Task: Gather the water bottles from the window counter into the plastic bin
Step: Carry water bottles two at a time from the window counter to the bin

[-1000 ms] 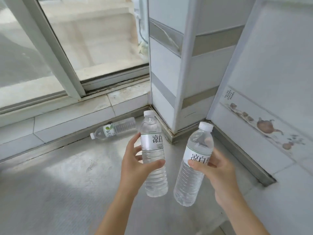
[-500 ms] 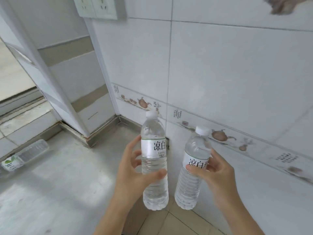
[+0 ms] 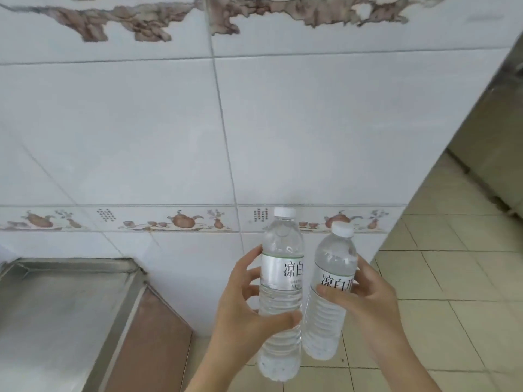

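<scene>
Head view: left hand (image 3: pixel 243 312) grips one water bottle (image 3: pixel 280 292), right hand (image 3: pixel 365 301) grips a second bottle (image 3: pixel 328 304), both upright right of the steel counter (image 3: pixel 65 306). No plastic bin visible; depositing remains.

Bright, even, diffuse light with only faint shadows; slight softness throughout, and wide-angle bending toward the edges.

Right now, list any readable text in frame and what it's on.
"凉白": label of the left bottle, held by the left hand; small print beneath it too blurred to read.
"凉白" plus a third character cut off by the fingers: label of the right bottle, held by the right hand.
Dark text blocks on the wall's border tiles: too small to read.
</scene>
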{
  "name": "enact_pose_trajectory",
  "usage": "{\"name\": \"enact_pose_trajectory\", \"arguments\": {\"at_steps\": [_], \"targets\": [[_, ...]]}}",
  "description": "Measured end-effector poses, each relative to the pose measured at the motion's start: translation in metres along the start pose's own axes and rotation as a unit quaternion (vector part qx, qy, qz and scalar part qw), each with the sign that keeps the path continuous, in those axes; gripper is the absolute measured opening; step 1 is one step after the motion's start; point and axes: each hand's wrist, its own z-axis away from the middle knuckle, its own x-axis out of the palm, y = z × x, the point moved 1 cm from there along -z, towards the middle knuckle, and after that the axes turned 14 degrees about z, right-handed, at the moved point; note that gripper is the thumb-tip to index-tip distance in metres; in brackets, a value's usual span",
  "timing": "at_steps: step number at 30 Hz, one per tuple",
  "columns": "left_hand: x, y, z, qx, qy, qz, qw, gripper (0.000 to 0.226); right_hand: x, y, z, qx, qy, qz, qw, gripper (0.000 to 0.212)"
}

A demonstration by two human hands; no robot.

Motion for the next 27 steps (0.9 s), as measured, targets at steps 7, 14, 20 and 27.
{"name": "enact_pose_trajectory", "arguments": {"at_steps": [7, 14, 20, 27], "targets": [[0.093, 0.002, -0.04, -0.015, -0.148, -0.003, 0.989, 0.105, -0.083, 0.018, 0.005, 0.022, 0.127, -0.034, 0.991, 0.07], [0.204, -0.001, -0.093, -0.027, -0.281, 0.03, 0.959, 0.103, -0.171, 0.035, -0.003, 0.066, 0.276, -0.023, 0.959, 0.074], [0.3, -0.002, -0.123, -0.018, -0.379, 0.033, 0.925, 0.1, -0.243, 0.046, -0.011, 0.083, 0.385, -0.031, 0.918, 0.075], [0.407, -0.013, -0.157, -0.029, -0.406, 0.043, 0.912, 0.101, -0.334, 0.064, -0.028, 0.09, 0.442, -0.033, 0.892, 0.071]]}}
